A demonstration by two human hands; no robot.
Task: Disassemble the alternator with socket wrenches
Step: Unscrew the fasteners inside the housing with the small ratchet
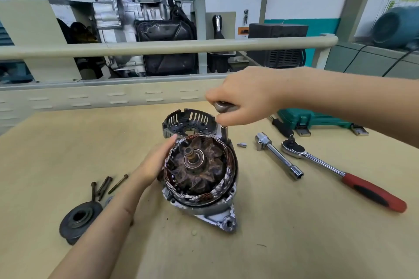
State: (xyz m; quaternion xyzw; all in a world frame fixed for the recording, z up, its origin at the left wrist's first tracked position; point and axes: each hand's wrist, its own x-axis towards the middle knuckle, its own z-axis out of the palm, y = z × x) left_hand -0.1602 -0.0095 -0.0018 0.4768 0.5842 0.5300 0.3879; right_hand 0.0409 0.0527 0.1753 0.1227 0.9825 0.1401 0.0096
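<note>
While the alternator serves as landmark, the lines below place everything against it.

Alternator (200,174): near the middle of the tan wooden bench (294,244), open end up; a ring of copper-coloured stator windings surrounds a rusty brown rotor with a central shaft, all seated in a dull silver cast housing with a mounting ear toward the viewer.

Left hand (156,163): fingers loosely extended, palm and fingertips pressed against the alternator's left side, steadying it rather than wrapping it.

Right hand (246,99): above the alternator's far right edge, fingers curled tight around a short shiny metal tool (223,106); its lower end reaches down to the housing rim. What kind of tool it is cannot be told.

Rear cover (190,121): black, slotted, round, lying just behind the alternator and touching it.

Long bolts (106,186): three, brownish and rusty, to the alternator's left, just beyond the left forearm.

Pulley (78,218): dark, round, grooved, to the near left.

Small bit (242,144): tiny silver piece just right of the alternator.

Extension bar (277,156): polished chrome, socket at its near end, to the right.

Ratchet wrench (340,172): chrome shank, red and black grip, further right.

Tool case (317,120): green plastic, closed, far right behind the wrenches.
</note>
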